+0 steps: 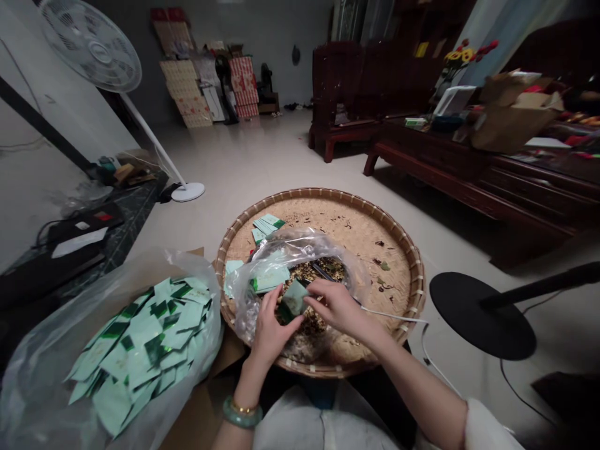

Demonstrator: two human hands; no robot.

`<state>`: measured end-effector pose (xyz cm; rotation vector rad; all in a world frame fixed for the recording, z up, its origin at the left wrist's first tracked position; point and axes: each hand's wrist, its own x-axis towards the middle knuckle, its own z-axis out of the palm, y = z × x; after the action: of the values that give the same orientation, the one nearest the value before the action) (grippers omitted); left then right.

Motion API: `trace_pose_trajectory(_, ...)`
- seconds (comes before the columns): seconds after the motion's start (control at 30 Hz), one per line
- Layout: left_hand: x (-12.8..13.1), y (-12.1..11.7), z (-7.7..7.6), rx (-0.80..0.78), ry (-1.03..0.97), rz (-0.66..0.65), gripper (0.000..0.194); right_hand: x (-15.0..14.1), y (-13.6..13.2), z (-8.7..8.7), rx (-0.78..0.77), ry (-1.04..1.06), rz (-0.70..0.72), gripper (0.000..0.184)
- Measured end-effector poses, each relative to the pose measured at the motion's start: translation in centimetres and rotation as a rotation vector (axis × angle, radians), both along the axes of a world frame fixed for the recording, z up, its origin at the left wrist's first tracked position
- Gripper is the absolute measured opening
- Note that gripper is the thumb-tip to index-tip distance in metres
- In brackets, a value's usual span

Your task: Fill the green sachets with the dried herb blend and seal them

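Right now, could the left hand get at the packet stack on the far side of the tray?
Probably yes, but not directly: the left hand is pinching a green packet, and the plastic bag lies between it and the stack. It would have to let go and reach over the bag.

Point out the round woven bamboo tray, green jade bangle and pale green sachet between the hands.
Round woven bamboo tray (pixel 323 194): head view, top of rim.
Green jade bangle (pixel 241 414): head view, front curve.
Pale green sachet (pixel 294 300): head view, its face.
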<state>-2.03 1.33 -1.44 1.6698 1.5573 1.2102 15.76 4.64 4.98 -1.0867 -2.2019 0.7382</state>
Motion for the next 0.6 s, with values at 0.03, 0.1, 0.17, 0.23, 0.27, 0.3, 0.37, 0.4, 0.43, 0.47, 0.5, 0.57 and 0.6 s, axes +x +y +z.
trace_pose_trajectory(0.03,-0.2,0.1,0.0,-0.068,-0.075,-0.013,0.062,0.4,0.4,0.1,-0.028,0.029,-0.007,0.013)
trace_pose_trajectory(0.1,-0.6,0.3,0.1,-0.217,-0.253,-0.044,0.049,1.1,1.1,0.4,-0.115,0.068,-0.024,0.016)
trace_pose_trajectory(0.17,-0.7,0.4,0.2,-0.336,-0.417,-0.057,0.039,1.5,1.6,0.5,-0.256,0.121,-0.015,0.015)
trace_pose_trajectory(0.23,-0.5,0.3,0.3,-0.395,-0.510,-0.046,0.035,1.6,1.8,0.3,-0.399,0.179,0.002,0.018)
trace_pose_trajectory(0.27,-0.4,0.2,0.3,-0.405,-0.533,-0.035,0.035,1.7,1.9,0.2,-0.455,0.193,0.006,0.022)
trace_pose_trajectory(0.3,-0.2,0.1,0.4,-0.407,-0.544,-0.026,0.035,1.7,2.0,0.0,-0.499,0.193,0.008,0.025)
trace_pose_trajectory(0.37,-0.1,-0.1,0.5,-0.395,-0.537,-0.020,0.034,1.7,2.2,-0.3,-0.559,0.172,0.032,0.029)
trace_pose_trajectory(0.4,-0.1,-0.2,0.6,-0.382,-0.524,-0.021,0.033,1.8,2.2,-0.5,-0.572,0.162,0.058,0.029)
trace_pose_trajectory(0.43,-0.2,-0.2,0.7,-0.370,-0.508,-0.029,0.033,1.7,2.3,-0.6,-0.566,0.154,0.086,0.028)
trace_pose_trajectory(0.47,-0.2,-0.3,0.8,-0.363,-0.488,-0.051,0.032,1.7,2.3,-0.6,-0.538,0.148,0.110,0.026)
trace_pose_trajectory(0.5,-0.3,-0.2,1.0,-0.363,-0.461,-0.084,0.032,1.6,2.3,-0.6,-0.488,0.142,0.126,0.023)
trace_pose_trajectory(0.57,-0.4,0.0,1.3,-0.373,-0.384,-0.165,0.029,1.2,2.3,-0.3,-0.358,0.127,0.140,0.017)
trace_pose_trajectory(0.6,-0.5,0.1,1.4,-0.375,-0.336,-0.192,0.026,1.0,2.3,-0.1,-0.298,0.133,0.140,0.015)
